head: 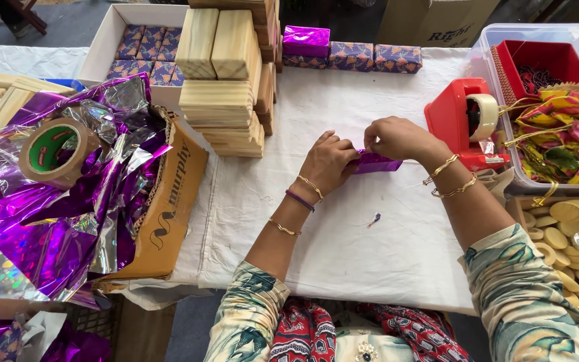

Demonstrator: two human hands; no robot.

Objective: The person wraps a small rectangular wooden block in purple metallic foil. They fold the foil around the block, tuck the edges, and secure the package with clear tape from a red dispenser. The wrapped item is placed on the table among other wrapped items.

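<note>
Both my hands hold a small block wrapped in shiny purple foil (pixel 375 163) on the white cloth (pixel 343 234). My left hand (pixel 330 161) grips its left end, fingers curled over the foil. My right hand (pixel 397 139) presses on the top from above. Bangles ring both wrists. A tiny purple scrap (pixel 374 218) lies on the cloth just below the block.
A stack of wooden blocks (pixel 228 74) stands behind my hands. Wrapped boxes (pixel 350 52) line the far edge. A red tape dispenser (pixel 467 121) sits right. Purple foil sheets (pixel 55 214) and a brown tape roll (pixel 55 151) lie left. Round discs (pixel 571 248) fill a tray.
</note>
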